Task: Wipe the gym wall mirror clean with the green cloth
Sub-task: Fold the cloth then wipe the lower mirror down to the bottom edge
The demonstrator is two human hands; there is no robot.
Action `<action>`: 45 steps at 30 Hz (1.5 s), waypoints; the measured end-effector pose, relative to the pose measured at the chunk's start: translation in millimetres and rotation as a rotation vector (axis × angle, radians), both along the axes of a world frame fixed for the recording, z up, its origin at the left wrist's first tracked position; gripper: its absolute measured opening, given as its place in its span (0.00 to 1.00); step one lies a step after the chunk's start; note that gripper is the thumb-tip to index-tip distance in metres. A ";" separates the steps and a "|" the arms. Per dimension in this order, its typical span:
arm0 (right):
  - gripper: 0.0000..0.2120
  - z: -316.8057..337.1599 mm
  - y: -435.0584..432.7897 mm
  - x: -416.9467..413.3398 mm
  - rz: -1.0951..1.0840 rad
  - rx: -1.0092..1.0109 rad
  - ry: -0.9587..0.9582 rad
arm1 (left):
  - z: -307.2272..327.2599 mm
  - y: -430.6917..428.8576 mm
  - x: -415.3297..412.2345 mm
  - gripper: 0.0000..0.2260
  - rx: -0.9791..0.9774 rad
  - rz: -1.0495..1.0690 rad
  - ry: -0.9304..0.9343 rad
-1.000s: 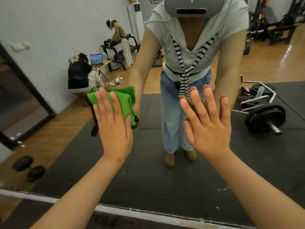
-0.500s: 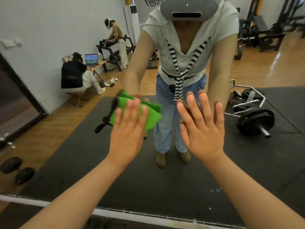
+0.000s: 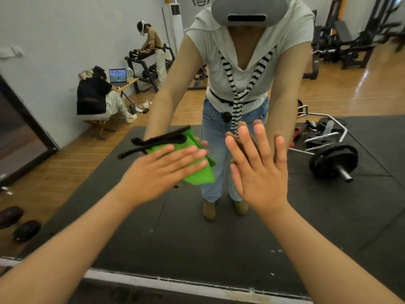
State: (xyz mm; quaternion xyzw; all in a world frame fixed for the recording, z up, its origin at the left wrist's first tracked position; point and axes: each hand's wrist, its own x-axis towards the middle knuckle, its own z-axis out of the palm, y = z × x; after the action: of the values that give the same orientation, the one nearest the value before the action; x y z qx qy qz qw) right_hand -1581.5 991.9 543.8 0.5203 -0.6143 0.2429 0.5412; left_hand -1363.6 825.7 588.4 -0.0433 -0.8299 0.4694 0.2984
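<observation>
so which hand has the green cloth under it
The left hand, fingers flat over the green cloth on the mirror; the right hand lies bare on the glass.

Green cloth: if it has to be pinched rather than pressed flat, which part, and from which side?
Pinch the loose lower corner of the green cloth, which juts out past the fingertips of the left hand; come from below and to the right. The rest lies pinned flat against the mirror under that hand's straight fingers, so there is likely no free fold to take there.
</observation>
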 end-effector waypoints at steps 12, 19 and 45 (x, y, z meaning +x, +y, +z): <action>0.31 -0.8 0.8 -0.8 -0.004 -0.001 0.005 | 25.7 -15.7 23.4 0.32 -0.051 0.013 -0.106; 0.29 -0.1 1.9 0.4 -0.005 -0.001 -0.009 | -5.1 -1.8 24.2 0.33 0.258 0.099 0.132; 0.23 43.4 -14.3 117.1 0.015 -0.125 -0.528 | 39.9 -108.2 125.1 0.30 0.062 -0.038 0.065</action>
State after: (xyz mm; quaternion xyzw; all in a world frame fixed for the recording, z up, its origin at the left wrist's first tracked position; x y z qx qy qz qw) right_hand -1464.3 977.5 587.2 0.4091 -0.7141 0.4117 0.3914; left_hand -1238.5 717.5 628.3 -0.0347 -0.8330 0.4387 0.3352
